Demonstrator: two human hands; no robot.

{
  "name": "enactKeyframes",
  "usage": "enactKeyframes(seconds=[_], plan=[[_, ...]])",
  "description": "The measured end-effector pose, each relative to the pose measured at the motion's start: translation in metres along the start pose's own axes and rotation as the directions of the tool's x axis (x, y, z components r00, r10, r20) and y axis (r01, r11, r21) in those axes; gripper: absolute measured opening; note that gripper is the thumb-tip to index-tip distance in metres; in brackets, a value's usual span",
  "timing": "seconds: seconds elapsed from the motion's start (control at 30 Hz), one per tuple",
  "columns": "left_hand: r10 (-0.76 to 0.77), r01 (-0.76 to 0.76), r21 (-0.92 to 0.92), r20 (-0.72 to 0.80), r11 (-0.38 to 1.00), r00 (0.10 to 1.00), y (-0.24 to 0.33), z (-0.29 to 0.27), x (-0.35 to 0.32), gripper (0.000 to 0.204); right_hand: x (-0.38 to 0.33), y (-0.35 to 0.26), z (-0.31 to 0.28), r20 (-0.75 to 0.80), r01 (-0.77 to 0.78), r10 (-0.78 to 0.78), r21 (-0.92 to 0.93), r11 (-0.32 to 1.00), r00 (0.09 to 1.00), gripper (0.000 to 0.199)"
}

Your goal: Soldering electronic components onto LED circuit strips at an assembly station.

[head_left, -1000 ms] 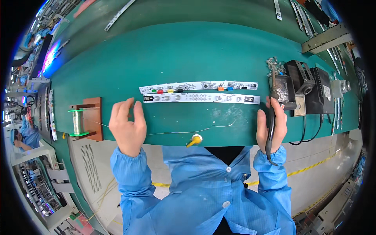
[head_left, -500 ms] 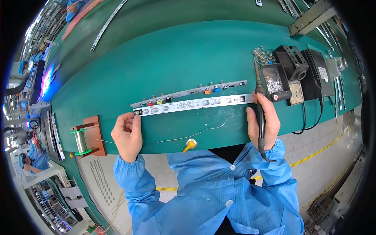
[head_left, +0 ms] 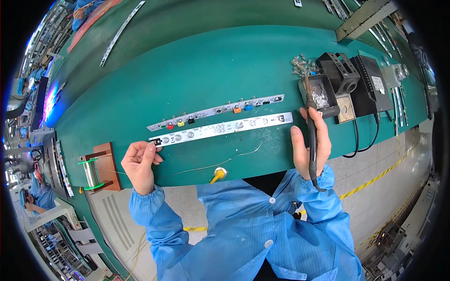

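A long white circuit strip (head_left: 213,130) with round clear parts lies face up on the green mat. My left hand (head_left: 140,164) pinches its left end between thumb and fingers. My right hand (head_left: 313,145) is closed round a soldering iron (head_left: 312,140), held upright with its tip pointing away from me. The thumb is held out, just off the strip's right end. Beyond this strip lies a second circuit strip (head_left: 211,113), seen on edge, with red, yellow, black, orange and blue connectors along it.
A solder spool (head_left: 91,174) on a brown stand sits at left, and a loose solder wire (head_left: 220,161) lies near a yellow-tipped part (head_left: 219,175). At right are a metal tray (head_left: 323,96), a black iron holder (head_left: 338,72), a black box (head_left: 370,89) and small metal parts (head_left: 302,65).
My right hand has come away from the strip's right end, still holding the iron. The strip's left end has come slightly nearer to me with my left hand. The whole view has shifted a little.
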State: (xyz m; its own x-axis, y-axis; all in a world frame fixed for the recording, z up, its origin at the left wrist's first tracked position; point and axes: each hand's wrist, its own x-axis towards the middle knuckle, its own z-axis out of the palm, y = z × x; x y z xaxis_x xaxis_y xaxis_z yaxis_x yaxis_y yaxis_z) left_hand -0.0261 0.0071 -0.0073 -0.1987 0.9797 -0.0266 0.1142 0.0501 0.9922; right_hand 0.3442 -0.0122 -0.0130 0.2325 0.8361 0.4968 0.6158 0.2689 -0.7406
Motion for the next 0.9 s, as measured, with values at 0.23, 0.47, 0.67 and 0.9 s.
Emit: enactKeyframes(seconds=[0.23,0.47,0.67,0.9], plan=[[-0.003,0.003,0.022,-0.002,1.0,1.0,0.001,0.0,0.001,0.009,0.0,-0.003,-0.002,0.095,-0.061,0.059,0.016,0.998,0.994,0.052],[-0.023,0.024,0.018,-0.016,1.0,1.0,0.004,0.003,0.001,0.011,-0.001,0.0,0.0,0.116,-0.023,0.022,0.008,1.0,0.993,0.049],[-0.158,0.153,0.101,0.044,0.983,0.986,0.012,0.004,-0.003,0.01,-0.014,-0.005,-0.006,0.176,-0.045,0.033,0.066,0.997,0.984,0.048],[0.461,-0.273,0.64,-0.144,0.719,0.876,0.023,0.037,-0.021,0.008,0.007,-0.007,0.001,0.208,0.118,-0.086,-0.146,0.982,0.974,0.05]])
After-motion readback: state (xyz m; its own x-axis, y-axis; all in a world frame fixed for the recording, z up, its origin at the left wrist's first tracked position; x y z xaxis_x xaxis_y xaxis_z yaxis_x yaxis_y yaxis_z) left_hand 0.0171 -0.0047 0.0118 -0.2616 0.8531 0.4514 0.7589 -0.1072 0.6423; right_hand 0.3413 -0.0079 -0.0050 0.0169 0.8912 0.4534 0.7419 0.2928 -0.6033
